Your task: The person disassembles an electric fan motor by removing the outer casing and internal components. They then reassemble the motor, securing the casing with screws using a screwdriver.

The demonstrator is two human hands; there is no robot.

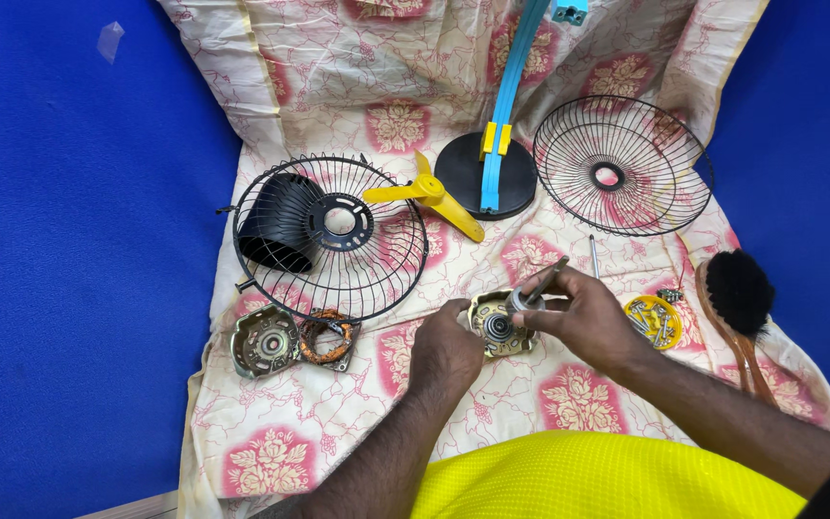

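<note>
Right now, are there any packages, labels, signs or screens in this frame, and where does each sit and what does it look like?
No packages, signs or screens show.
Clear tape scrap: stuck on the blue wall at upper left, small, translucent, blank; the nearest thing to a label.
Yellow round lid: on the floral cloth beside the right hand, used as a dish for small screws; no marking visible.

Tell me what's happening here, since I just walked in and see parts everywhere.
A person has a small fan taken apart on a flowered cloth. The left hand steadies a metal motor housing, while the right hand holds a rotor shaft over it. Two wire guards, a yellow blade and a brush lie nearby.
</note>
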